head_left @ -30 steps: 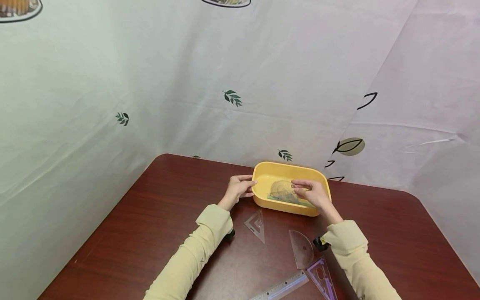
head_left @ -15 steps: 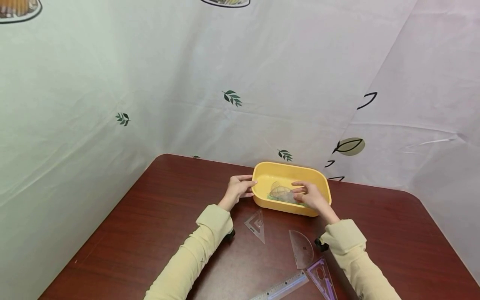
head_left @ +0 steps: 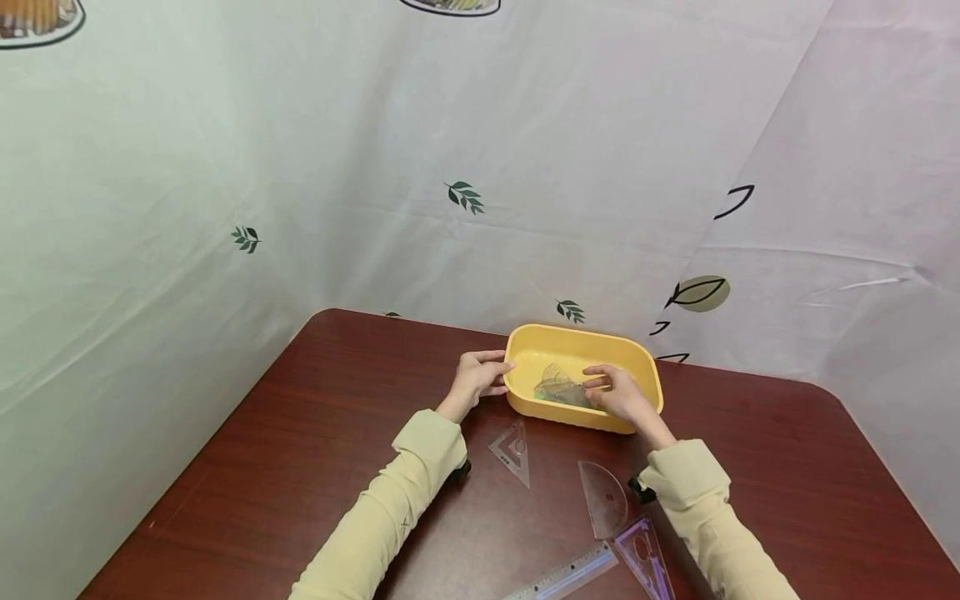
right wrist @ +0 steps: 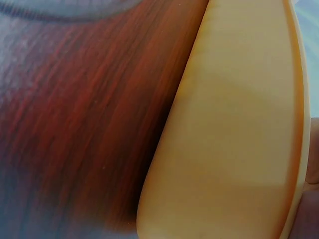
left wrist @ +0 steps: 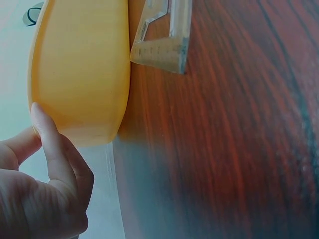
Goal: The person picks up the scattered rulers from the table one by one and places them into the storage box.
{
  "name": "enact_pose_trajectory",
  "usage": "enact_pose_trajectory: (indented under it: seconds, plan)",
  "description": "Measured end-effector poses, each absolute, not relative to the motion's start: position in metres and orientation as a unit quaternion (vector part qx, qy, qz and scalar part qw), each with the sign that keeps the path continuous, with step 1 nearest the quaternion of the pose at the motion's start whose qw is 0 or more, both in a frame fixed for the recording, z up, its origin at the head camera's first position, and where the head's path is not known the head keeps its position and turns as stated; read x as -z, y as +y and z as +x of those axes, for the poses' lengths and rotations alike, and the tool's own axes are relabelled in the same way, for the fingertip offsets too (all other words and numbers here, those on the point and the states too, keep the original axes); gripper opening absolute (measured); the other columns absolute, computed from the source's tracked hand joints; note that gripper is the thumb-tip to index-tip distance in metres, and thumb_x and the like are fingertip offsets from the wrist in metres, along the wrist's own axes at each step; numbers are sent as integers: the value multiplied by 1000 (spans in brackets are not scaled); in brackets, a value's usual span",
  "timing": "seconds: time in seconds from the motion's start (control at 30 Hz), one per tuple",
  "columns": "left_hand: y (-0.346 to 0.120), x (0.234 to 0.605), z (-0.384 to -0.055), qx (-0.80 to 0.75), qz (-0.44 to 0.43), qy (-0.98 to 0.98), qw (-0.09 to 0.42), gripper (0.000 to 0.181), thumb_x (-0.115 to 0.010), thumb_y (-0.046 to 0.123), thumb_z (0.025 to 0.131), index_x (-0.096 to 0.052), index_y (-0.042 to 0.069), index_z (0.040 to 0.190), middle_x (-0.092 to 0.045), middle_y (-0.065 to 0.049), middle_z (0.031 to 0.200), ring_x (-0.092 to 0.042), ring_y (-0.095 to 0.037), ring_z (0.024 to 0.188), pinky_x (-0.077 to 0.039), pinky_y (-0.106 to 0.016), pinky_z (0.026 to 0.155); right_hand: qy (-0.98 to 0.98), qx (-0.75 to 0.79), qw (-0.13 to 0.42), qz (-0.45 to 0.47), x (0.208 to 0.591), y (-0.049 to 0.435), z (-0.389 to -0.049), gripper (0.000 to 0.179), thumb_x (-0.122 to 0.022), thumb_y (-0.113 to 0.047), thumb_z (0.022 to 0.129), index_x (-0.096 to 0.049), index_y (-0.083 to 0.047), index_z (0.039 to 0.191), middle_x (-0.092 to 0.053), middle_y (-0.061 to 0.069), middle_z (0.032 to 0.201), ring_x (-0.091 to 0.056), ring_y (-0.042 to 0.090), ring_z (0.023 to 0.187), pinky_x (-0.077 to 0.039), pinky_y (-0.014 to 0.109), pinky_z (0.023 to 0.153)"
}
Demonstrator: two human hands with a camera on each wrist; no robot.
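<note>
My left hand [head_left: 477,377] pinches the left end of a yellow plastic bin [head_left: 585,335]. In the left wrist view, its thumb lies on the rim and the other fingers are behind the wall. My right hand [head_left: 621,392] reaches over the bin's front right rim, fingers bent down inside. Its fingertips are beside thin clear plastic pieces [head_left: 558,385], partly greenish, on the bin's floor; whether they grip one is unclear. In the right wrist view, the bin wall [right wrist: 229,124] hides most of that hand.
On the dark red wooden table [head_left: 315,433], nearer the body, lie a small clear set square [head_left: 512,452], a clear protractor [head_left: 603,500], a purple-tinted set square [head_left: 643,557] and a clear ruler [head_left: 566,575]. A white printed cloth [head_left: 420,258] hangs behind the table.
My right hand has dipped slightly lower and left inside the bin. The clear rounded piece near its fingers has come down and shifted among the others. My left hand keeps its place on the rim.
</note>
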State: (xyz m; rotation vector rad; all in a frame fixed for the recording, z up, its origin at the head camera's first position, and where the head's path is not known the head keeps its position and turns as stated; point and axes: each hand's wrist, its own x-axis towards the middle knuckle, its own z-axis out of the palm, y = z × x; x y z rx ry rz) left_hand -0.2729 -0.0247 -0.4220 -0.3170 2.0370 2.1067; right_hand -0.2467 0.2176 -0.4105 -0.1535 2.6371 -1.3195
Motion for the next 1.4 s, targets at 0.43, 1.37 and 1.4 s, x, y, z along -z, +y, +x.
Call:
enact_pose_trajectory:
  seconds: [0.43,1.37,1.4]
  plan:
    - [-25,420,-270,-716,-107,684,93,39,-70,6,86,-63,1,125,-65,-6,76,-56,-5,50,-56,-18,48,917,389,4,-88,398,212,-236,21,-69,-8,88,-69,6,104,-68,17,88,-62,22,77,-50,24,62]
    - [-27,421,-272,-708,-97,692,100,40,-71,8,86,-63,2,125,-70,-23,100,-57,-6,51,-56,-18,49,894,345,98,-268,360,185,-160,35,-85,-10,69,-64,-1,96,-63,5,85,-55,10,76,-52,19,66]
    - [-27,421,-272,-709,-97,691,100,40,-71,8,86,-63,3,125,-70,-22,99,-58,-6,51,-57,-18,50,895,343,101,-266,361,185,-157,34,-86,-11,69,-65,-2,95,-64,5,85,-55,9,76,-51,19,66]
